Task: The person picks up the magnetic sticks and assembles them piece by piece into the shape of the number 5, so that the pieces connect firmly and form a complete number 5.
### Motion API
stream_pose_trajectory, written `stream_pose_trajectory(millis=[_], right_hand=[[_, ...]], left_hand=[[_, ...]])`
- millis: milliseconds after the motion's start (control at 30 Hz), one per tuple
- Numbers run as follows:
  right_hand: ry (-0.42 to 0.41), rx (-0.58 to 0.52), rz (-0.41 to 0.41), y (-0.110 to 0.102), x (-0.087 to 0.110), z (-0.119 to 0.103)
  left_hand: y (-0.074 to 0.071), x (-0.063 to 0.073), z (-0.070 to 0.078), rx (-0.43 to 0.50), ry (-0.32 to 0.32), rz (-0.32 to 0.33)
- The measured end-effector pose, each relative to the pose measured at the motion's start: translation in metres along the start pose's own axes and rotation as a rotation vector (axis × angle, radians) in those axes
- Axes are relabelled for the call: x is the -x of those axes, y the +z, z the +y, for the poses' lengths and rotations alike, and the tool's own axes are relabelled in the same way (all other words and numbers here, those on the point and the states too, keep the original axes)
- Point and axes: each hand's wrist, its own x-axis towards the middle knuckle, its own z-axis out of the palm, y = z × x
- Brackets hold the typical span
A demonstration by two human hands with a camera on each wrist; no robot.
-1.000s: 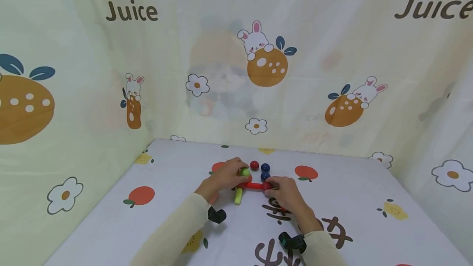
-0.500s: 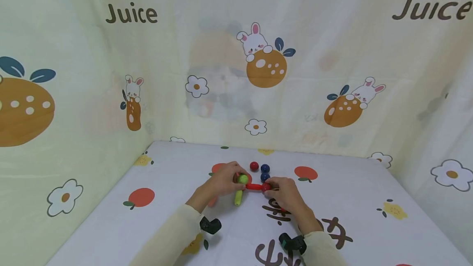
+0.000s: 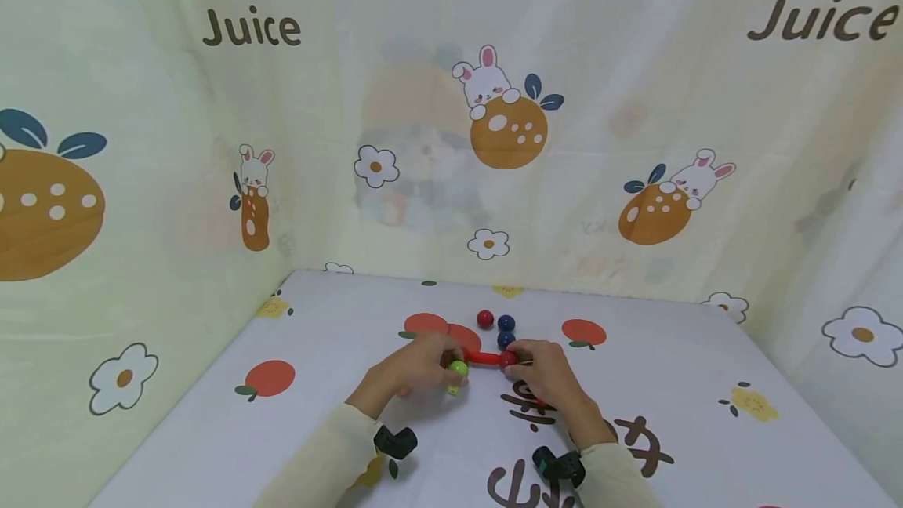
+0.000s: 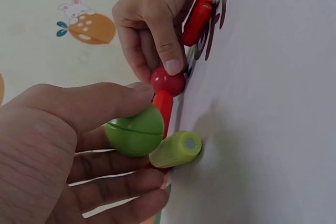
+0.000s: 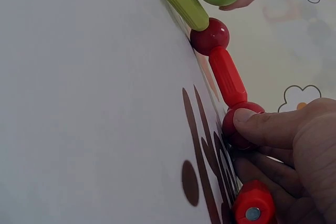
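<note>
My left hand (image 3: 422,364) pinches a green ball (image 4: 135,134) between thumb and fingers, close over the free end of a yellow-green magnetic rod (image 5: 185,2). That rod joins a dark red ball (image 5: 210,36), from which a red magnetic rod (image 5: 228,76) runs to a second red ball (image 5: 234,132). My right hand (image 3: 549,371) holds this second ball with thumb and fingers, low at the table. Beneath the right hand lies another red rod (image 5: 254,206), its metal end showing in the right wrist view.
Beyond the hands sit a loose red ball (image 3: 485,319) and two blue balls, one farther back (image 3: 505,324) and one nearer (image 3: 505,341). The white table cloth (image 3: 339,312) has printed fruit and letters. A patterned curtain (image 3: 423,116) stands behind and at both sides.
My left hand has brought the green ball down and nearer to me, from above the far red ball to the free end of the yellow-green rod. The right hand stays in place.
</note>
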Motion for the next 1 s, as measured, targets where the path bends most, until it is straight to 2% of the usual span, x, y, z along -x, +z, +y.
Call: stream_pose_trajectory(millis=[300,633,867,1000], right_hand=[[-0.007,0.002,0.006,0.001,0.0,0.001],[-0.006,0.006,0.006,0.0,0.0,0.0],[0.008,-0.001,-0.001,0.0,0.001,0.0],[0.009,-0.004,-0.004,0.0,0.001,0.0]], left_hand=[[0.001,0.005,0.005,0.029,-0.028,-0.073],[-0.002,0.007,0.0,-0.054,-0.04,-0.158],[-0.001,0.012,0.003,0.023,-0.081,-0.211],[0.0,0.013,0.002,0.039,-0.086,-0.217]])
